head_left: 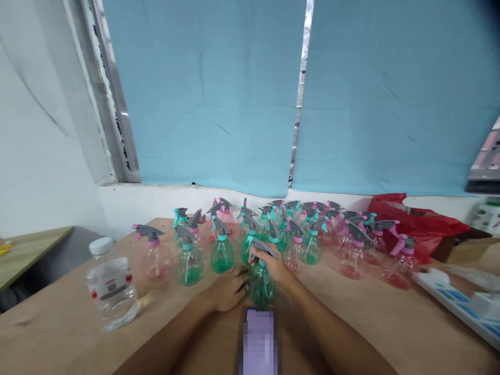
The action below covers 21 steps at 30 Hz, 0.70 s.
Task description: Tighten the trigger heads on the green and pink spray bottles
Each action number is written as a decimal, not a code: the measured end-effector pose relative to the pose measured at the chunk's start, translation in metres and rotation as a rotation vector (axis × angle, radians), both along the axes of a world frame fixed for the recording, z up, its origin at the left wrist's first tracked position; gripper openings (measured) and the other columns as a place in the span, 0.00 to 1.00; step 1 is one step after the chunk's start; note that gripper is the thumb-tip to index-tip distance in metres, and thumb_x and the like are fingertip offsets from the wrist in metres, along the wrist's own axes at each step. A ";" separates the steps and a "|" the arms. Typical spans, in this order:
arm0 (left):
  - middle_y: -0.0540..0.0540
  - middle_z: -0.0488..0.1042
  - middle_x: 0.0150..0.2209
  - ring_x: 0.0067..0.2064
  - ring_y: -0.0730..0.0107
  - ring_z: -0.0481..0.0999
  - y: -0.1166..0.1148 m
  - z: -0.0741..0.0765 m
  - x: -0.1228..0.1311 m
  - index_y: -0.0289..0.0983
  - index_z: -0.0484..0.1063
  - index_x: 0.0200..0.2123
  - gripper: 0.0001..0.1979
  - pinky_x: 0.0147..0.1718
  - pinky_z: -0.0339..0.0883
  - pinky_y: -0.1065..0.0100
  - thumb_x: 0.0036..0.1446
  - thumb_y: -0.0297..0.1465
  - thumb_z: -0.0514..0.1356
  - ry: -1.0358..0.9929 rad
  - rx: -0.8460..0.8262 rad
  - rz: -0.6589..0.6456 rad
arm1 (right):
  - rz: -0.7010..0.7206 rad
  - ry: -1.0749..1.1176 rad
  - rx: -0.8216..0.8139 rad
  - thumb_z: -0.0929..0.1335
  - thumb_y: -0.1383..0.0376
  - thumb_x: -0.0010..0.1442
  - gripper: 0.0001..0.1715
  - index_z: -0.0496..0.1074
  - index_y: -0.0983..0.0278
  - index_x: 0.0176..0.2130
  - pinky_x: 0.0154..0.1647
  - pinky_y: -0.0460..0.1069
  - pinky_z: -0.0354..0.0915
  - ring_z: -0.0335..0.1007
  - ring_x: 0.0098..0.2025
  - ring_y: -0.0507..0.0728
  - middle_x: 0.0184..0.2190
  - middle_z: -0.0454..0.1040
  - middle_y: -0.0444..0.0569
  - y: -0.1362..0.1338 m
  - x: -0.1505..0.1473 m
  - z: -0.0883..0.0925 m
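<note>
My right hand [273, 263] is wrapped round the grey and teal trigger head of a green spray bottle [261, 286], which stands upright on the table. Just left of that bottle, my left hand [227, 289] rests low over the tabletop. Its fingers are bent and a little apart near the bottle's side, with nothing seen in them. Close by stand another green spray bottle [222, 256] and a clear-green one [190, 266]. In front of the held bottle lies a phone-like purple object [259, 341], its surface blurred out.
Many pink and green spray bottles crowd the back of the wooden table [187, 338]. At left stands a water bottle [112, 284] with a white cap. A red plastic bag [417, 224] and a white power strip [461, 307] are on the right. Blue curtains [219, 94] hang behind.
</note>
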<state>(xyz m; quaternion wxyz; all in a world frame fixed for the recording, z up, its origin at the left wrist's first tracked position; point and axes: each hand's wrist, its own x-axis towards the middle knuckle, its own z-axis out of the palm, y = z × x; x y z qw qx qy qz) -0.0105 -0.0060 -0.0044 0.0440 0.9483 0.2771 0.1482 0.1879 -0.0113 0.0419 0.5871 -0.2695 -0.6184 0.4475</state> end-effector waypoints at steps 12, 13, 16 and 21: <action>0.39 0.69 0.58 0.58 0.51 0.70 0.002 -0.003 -0.001 0.39 0.70 0.56 0.19 0.60 0.64 0.52 0.63 0.28 0.56 -0.010 -0.002 0.004 | -0.131 -0.221 0.128 0.63 0.72 0.50 0.22 0.81 0.60 0.39 0.31 0.46 0.65 0.68 0.27 0.51 0.28 0.77 0.42 0.007 0.004 -0.001; 0.39 0.69 0.58 0.58 0.52 0.70 0.002 -0.003 -0.001 0.39 0.70 0.56 0.19 0.60 0.64 0.52 0.63 0.28 0.56 -0.010 -0.001 0.005 | -0.131 -0.224 0.132 0.63 0.72 0.50 0.22 0.81 0.60 0.39 0.32 0.46 0.65 0.69 0.27 0.51 0.29 0.77 0.42 0.006 0.004 -0.001; 0.38 0.70 0.58 0.59 0.52 0.70 0.000 -0.001 0.000 0.38 0.70 0.57 0.19 0.60 0.64 0.52 0.63 0.28 0.55 0.000 0.010 0.011 | -0.136 -0.232 0.118 0.62 0.71 0.52 0.19 0.81 0.60 0.35 0.32 0.46 0.67 0.70 0.27 0.51 0.29 0.78 0.43 0.006 0.004 0.001; 0.37 0.69 0.58 0.60 0.51 0.69 -0.001 0.000 0.001 0.37 0.72 0.54 0.16 0.61 0.64 0.51 0.64 0.29 0.55 0.015 0.025 0.013 | -0.084 -0.168 0.067 0.64 0.70 0.52 0.12 0.77 0.61 0.28 0.31 0.47 0.68 0.71 0.26 0.52 0.26 0.77 0.44 0.005 0.001 0.000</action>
